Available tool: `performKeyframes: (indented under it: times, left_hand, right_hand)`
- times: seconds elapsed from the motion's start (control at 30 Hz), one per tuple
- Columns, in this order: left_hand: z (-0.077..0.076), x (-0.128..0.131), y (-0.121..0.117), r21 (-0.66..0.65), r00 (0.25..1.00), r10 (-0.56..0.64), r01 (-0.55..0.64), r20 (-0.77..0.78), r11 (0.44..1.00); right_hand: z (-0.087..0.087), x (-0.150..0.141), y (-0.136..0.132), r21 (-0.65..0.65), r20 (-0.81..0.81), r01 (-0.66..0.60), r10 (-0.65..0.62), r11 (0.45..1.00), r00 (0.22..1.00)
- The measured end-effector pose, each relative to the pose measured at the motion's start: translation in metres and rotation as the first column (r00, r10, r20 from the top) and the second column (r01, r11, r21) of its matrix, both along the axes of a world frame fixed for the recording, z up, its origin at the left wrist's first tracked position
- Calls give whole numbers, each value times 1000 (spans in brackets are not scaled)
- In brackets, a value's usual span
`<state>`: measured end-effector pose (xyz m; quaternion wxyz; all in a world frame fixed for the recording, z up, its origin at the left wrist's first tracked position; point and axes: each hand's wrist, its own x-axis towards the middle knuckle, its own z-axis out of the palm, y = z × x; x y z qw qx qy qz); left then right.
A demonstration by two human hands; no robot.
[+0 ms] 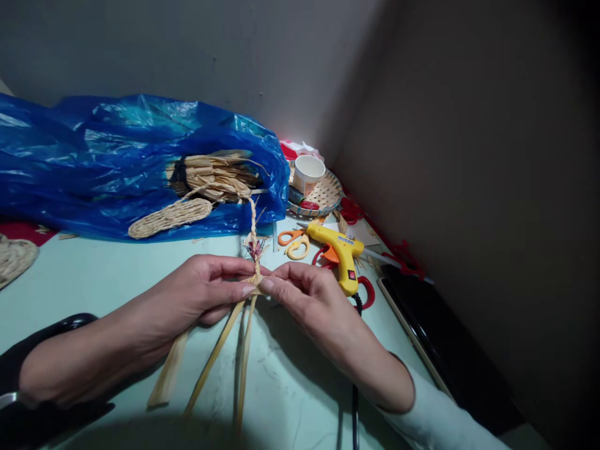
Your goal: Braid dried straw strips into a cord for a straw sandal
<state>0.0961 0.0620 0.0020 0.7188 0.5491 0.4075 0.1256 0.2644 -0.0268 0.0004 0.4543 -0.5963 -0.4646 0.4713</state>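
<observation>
While our left hand (212,286) pinched the near end of the braid (254,219) between thumb and fingers, our right hand (312,295) gripped it from the right, thumbs nearly meeting on a flat fold of straw. Each hand was closed on the work; we could not tell how the hidden fingertips were placed.

The braid lay in the middle of the table (112,269), running far from our thumbs to what looked like the bundle (215,175) in the mouth of the blue bag (117,156). A dark, frayed tuft (255,249) showed at its near part.

As we judged it, the plaiting was partway along: the far stretch was formed, while 3 strands (213,362) showed loose on the near side, at least 2 of them left to work in. The widest passed under our left hand, so we could not tell whether it joined.

A woven oval (171,218) lay far left; the glue gun (335,245) lay just right of our hands.
</observation>
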Motion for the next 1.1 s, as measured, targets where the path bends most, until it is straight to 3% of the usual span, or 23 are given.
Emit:
performKeyframes:
  times: [0.1, 0.17, 0.23, 0.37, 0.47, 0.67, 0.93, 1.0, 1.1]
  left_hand:
    - [-1, 0, -1, 27, 1000, -11, 12, -2, 1000]
    - [-3, -1, -1, 33, 1000, 1, -1, 4, 999]
    - [-7, -1, -1, 25, 1000, 29, -29, 8, 999]
    - [-10, -1, -1, 35, 997, 80, -79, -22, 996]
    - [-9, 1, -4, 79, 996, 93, -92, 0, 993]
    - [-6, 5, -8, 108, 991, 109, -117, 78, 987]
    - [-4, 3, -6, 322, 1000, 16, -19, 13, 947]
    - [-4, 3, -6, 335, 1000, 2, 1, -10, 942]
    - [-3, 4, -6, 321, 999, 22, -11, -30, 947]
  right_hand:
    - [1, -3, -3, 128, 315, -16, -26, 992, 949]
    - [2, -4, -4, 164, 426, -30, -44, 986, 904]
    - [2, -3, -4, 145, 419, -46, -19, 988, 908]
    - [0, 0, 1, 42, 232, -61, 50, 997, 971]
    - [-2, 0, 2, 54, 198, -54, 42, 997, 979]
    - [0, 1, -2, 77, 321, -154, 122, 985, 939]
    - [4, 2, -5, 90, 636, -258, 144, 962, 758]
    - [4, 0, -6, 93, 631, -227, 119, 969, 766]
    - [3, -3, -6, 61, 529, -141, 88, 988, 844]
